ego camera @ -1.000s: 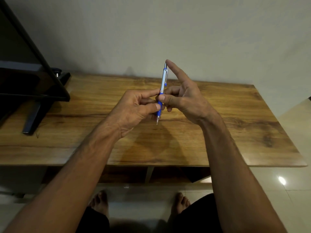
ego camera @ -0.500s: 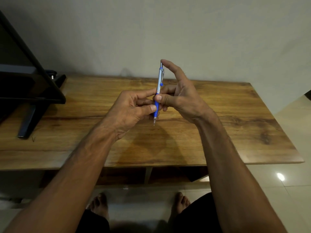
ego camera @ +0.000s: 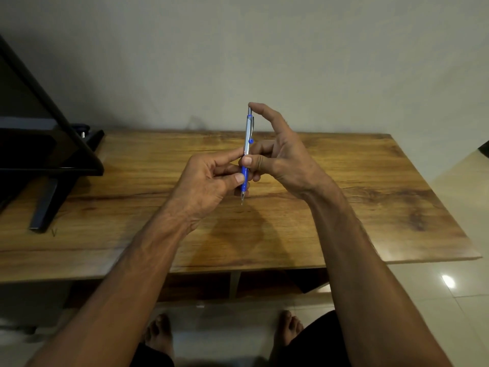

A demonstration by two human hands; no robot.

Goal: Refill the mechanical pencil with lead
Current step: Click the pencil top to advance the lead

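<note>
A silver and blue mechanical pencil (ego camera: 248,135) stands upright above the wooden table (ego camera: 370,181), tip pointing down. My left hand (ego camera: 209,181) pinches its blue grip between thumb and fingers. My right hand (ego camera: 280,157) holds the barrel with thumb and middle fingers, and its index finger curls over the top and rests on the pencil's push button. A short bit of lead or metal tip shows at the bottom end. No loose lead or lead case is visible.
A black monitor or TV (ego camera: 39,133) on a slanted stand (ego camera: 50,202) occupies the table's left end. A small dark object (ego camera: 82,128) sits behind it by the wall. My bare feet (ego camera: 158,332) stand on the tiled floor below the table's front edge.
My right index finger has bent from pointing straight up to pressing on the pencil's top. The pencil and both hands otherwise stay in place.
</note>
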